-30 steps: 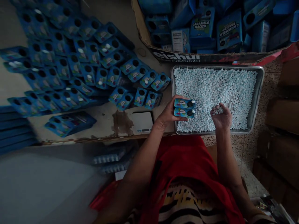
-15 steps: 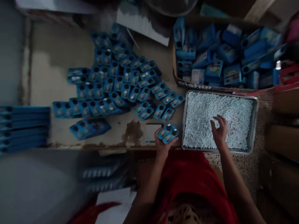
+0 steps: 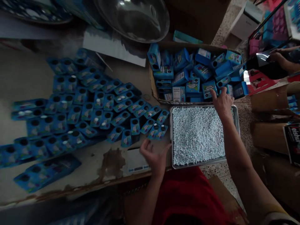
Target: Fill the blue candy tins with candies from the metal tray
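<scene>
As I look down through the head view, the right hand (image 3: 223, 101) is over the near wall of the carton (image 3: 153, 89), fingers parted and bent, tips at a blue box (image 3: 207, 88) inside; can't tell if it has a grip. The left hand (image 3: 156, 157) holds nothing, half open with fingers loosely curled, above the scale (image 3: 138, 161) at the near edge of the bench (image 3: 90, 168).

Tray (image 3: 199, 163) sits at the bench's right end, filled with small white and pale-blue pellets (image 3: 194, 134); right forearm crosses its right side. Carton lies just beyond the tray's far edge, more boxes heaped in it at all angles.

Left of the tray I see rows of standing boxes (image 3: 107, 106), round dark holes on top, spread toward the bench's left end. Two near the tray's left edge (white pellets showing at both) stand side by side. Brown stain (image 3: 112, 164) left of the scale. Metal bowl (image 3: 136, 18) beyond the rows. Far right, another person's hand (image 3: 281, 61) on something dark, too dim to name.
</scene>
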A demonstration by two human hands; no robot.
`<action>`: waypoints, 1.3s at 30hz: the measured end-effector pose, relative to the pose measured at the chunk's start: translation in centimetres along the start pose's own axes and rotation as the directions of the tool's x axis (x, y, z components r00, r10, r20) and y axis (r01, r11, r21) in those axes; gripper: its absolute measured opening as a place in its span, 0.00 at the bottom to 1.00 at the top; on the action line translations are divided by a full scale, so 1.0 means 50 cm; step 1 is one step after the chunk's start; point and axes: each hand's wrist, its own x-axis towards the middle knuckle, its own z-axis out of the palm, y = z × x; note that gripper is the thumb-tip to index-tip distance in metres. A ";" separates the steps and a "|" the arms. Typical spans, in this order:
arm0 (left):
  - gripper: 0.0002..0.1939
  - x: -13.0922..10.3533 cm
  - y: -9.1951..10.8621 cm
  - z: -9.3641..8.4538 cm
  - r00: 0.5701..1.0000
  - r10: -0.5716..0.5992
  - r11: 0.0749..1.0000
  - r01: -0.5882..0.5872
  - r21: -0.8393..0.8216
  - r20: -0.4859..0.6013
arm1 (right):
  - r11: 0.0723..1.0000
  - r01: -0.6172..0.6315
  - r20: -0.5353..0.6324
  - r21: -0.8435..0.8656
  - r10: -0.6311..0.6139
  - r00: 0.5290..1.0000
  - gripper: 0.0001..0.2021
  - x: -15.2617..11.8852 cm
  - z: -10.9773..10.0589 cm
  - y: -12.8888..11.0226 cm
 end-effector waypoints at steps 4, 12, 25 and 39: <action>0.18 0.121 0.166 0.011 0.933 0.350 0.926 -0.358 0.117 0.079 | 0.989 -0.084 -0.036 0.123 0.089 0.995 0.23 0.002 0.043 -0.009; 0.47 0.423 0.346 0.542 0.769 0.250 0.800 -0.506 0.321 0.589 | 0.779 -0.072 -0.219 0.623 0.262 0.940 0.18 -0.032 -0.047 -0.051; 0.28 0.355 0.301 0.254 0.673 0.371 0.918 -0.371 -0.142 0.640 | 0.464 -0.348 0.393 0.814 0.000 0.920 0.34 -0.338 -0.148 0.057; 0.30 0.113 0.183 0.176 0.708 -0.015 0.947 0.237 -0.218 0.706 | 0.733 -0.142 0.465 0.665 -0.258 0.847 0.26 -0.265 -0.216 0.016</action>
